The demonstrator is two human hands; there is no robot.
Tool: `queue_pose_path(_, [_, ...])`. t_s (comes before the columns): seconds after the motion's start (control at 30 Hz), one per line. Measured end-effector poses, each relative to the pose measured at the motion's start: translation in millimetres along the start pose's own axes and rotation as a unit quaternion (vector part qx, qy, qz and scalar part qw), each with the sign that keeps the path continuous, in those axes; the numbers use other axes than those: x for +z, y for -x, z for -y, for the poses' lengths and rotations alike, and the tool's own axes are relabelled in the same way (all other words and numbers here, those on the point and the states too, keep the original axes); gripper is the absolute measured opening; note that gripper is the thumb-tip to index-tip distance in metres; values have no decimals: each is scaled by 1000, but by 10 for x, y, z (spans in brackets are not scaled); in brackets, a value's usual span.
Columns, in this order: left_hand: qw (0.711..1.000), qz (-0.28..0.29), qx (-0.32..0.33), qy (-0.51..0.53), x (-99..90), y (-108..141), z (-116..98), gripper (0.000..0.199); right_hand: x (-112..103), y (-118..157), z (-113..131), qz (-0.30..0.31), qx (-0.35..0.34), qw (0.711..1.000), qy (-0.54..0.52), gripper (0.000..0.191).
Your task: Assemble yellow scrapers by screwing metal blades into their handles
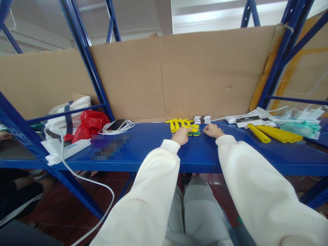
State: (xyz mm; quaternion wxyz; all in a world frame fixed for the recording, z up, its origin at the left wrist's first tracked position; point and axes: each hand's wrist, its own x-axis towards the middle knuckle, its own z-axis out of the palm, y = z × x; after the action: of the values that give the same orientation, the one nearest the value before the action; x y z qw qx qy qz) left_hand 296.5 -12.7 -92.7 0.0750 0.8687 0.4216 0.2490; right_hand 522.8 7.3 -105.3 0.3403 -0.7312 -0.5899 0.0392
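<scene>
On the blue shelf [146, 147], several yellow T-shaped pieces [173, 126] lie in a row near the cardboard. My left hand [181, 135] is beside them, its fingers mostly closed and pointing at a yellow piece with a green part [194, 133]; whether it grips anything is too small to tell. To the right, my right hand [213, 131] is closed with its knuckles up, and what it holds, if anything, is hidden. A small stack of white and dark pieces [202, 120] sits behind, between the two hands.
Long yellow tubes [274, 133] and a white package [252, 118] lie on the right. At the left are a coiled white cable [128, 127], a phone [117, 125], a red bag [91, 123] and a white power strip [74, 149]. Cardboard [205, 75] stands behind; blue posts rise at both sides.
</scene>
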Motion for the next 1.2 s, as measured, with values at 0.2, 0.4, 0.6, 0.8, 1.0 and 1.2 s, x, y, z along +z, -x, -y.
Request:
queue_pose_path(0.2, [998, 6, 8, -60, -9, 7, -9, 68, 13, 41, 218, 42, -60, 976, -205, 9])
queue_pose_path(0.4, [997, 14, 13, -69, -26, 23, -37, 68, 82, 122, 339, 96, -105, 948, -283, 9])
queue_pose_path(0.6, [998, 17, 12, -58, -24, 19, -39, 66, 69, 146, 367, 99, -108, 951, -271, 9])
queue_pose_path(0.8, [998, 16, 13, -54, 1, 10, -38, 67, 48, 187, 419, 102, -75, 954, -270, 12])
queue_pose_path(1.0, [998, 7, 22, -58, 5, 9, -25, 69, 111, 219, 451, 81, -57, 950, -296, 13])
queue_pose_path(1.2, [998, 1, 27, -54, 8, 14, -30, 71, 197, 214, 428, 71, -61, 942, -322, 12])
